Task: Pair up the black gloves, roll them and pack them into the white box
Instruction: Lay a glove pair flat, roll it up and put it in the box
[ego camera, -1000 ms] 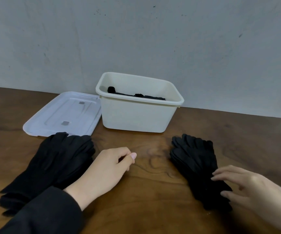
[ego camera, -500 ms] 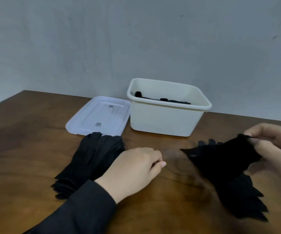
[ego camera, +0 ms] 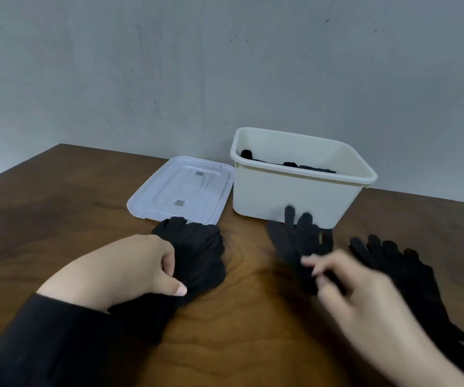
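Our left hand (ego camera: 130, 272) clenches the near-left glove pile (ego camera: 197, 252), in front of the white box (ego camera: 295, 196). Our right hand (ego camera: 364, 300), blurred, pinches a single glove (ego camera: 295, 241) lying just before the box. A second pile (ego camera: 409, 277) sits right of the box front. Gloves inside the box (ego camera: 289, 164): count unclear. One clear lid (ego camera: 183, 188) lies left of the box, touching it. Brown wood tabletop (ego camera: 57, 205); bare grey wall (ego camera: 225, 65) behind the box.
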`<state>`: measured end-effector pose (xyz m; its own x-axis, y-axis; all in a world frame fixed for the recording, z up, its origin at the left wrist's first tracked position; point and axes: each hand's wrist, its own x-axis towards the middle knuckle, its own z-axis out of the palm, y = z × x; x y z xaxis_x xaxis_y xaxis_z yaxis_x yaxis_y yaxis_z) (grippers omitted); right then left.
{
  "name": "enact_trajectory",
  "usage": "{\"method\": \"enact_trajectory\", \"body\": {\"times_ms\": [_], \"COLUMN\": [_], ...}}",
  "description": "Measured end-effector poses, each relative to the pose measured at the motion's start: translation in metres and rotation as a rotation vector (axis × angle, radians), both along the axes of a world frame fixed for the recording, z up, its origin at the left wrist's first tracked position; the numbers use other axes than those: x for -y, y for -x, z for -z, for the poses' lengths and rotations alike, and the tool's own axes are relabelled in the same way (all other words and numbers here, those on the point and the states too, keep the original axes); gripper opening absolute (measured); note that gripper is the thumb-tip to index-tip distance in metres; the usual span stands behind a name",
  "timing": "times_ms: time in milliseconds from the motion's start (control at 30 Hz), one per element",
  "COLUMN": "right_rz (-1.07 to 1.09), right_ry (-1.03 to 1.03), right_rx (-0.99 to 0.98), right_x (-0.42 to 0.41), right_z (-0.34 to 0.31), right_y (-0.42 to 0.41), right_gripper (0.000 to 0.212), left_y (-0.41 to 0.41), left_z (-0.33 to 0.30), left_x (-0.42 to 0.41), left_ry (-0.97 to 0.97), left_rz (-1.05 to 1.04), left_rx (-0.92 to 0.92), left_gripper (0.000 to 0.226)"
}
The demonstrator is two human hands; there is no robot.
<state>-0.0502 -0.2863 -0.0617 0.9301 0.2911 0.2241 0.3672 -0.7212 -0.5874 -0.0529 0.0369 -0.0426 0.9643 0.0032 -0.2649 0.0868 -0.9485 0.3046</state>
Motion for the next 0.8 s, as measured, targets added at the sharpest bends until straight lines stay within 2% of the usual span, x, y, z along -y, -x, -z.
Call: {"method": "enact_trajectory", "body": {"times_ms": [33,100,233,367,467,600,700,767,800], "right_rz": [-0.056,-0.123,-0.056,-0.047,-0.034,0.046,-0.055,-0.121,-0.129], "right_ry": [0.099,0.201,0.148,0.176,0.122,0.012,-0.102,-0.108,-0.108], "right_rx": [-0.064,-0.066,0.02,0.097,0.097,0.226,0.153,0.044,0.055], "right_x": [-0.001,0.001,0.002,0.003,0.005,0.004,-0.004,-0.016,-0.02], "right_z": [0.014,0.035,0.043,0.048,0.05,0.036,0.015,0.005,0.004], "right_y": [0.003,0.004,0.004,0.003,0.003,0.01,0.017,0.02,0.02], "right_gripper": [0.01,0.01,0.023,0.028,0.029,0.025,0.067,0.092,0.094], "left_y": [0.001,0.001,-0.001,-0.004,-0.005,-0.007,-0.013,-0.016,-0.016], "left_z": [0.001,0.001,0.002,0.0,-0.008,-0.019,-0.021,-0.019,-0.019], "left_x": [-0.001,-0.001,0.0,0.002,0.01,0.038,0.077,0.103,0.115], "left_ry": [-0.016,-0.034,-0.041,-0.044,0.177,0.702,1.062,1.157,1.168], "left_rz": [0.013,0.021,0.018,-0.06,-0.152,-0.245,-0.195,-0.137,-0.095], "left_rx": [-0.01,-0.025,-0.001,0.114,0.322,0.46,0.374,0.297,0.276], "left_gripper": [0.029,0.026,0.016,0.021,0.023,0.025,0.027,0.028,0.027]}}
